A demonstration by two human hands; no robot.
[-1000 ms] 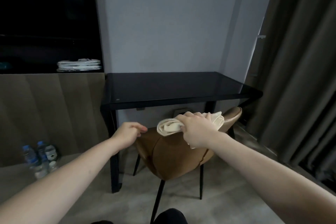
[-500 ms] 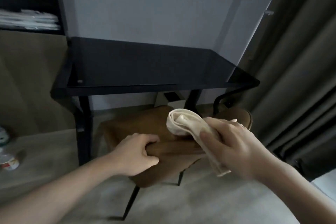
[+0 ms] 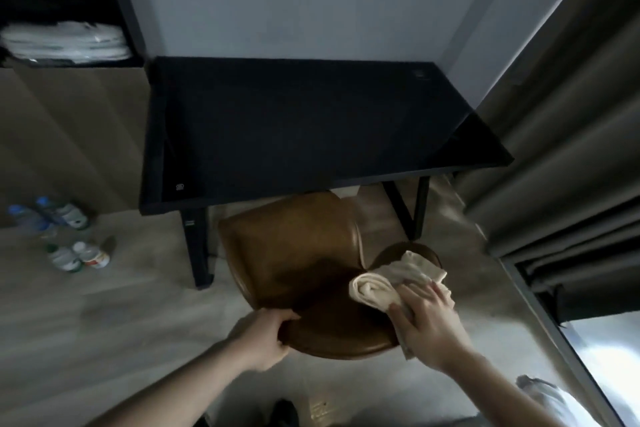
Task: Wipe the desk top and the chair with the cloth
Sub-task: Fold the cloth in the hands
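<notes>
A brown leather chair (image 3: 294,246) stands in front of the black glass desk (image 3: 311,128), its seat partly under the desk's front edge. My left hand (image 3: 266,340) grips the near left rim of the chair's curved back. My right hand (image 3: 427,322) holds a bunched cream cloth (image 3: 388,282) and presses it on the chair's right armrest and back. The desk top is bare and dark.
Several water bottles (image 3: 62,236) stand on the floor at the left, by a wooden cabinet. Folded white bags (image 3: 65,42) lie on a shelf at upper left. Grey curtains (image 3: 561,149) hang at the right, close to the desk's corner.
The view has tilted down over the chair. My left hand moved onto the chair back's rim and grips it. My right hand carried the cloth to the chair's right side.
</notes>
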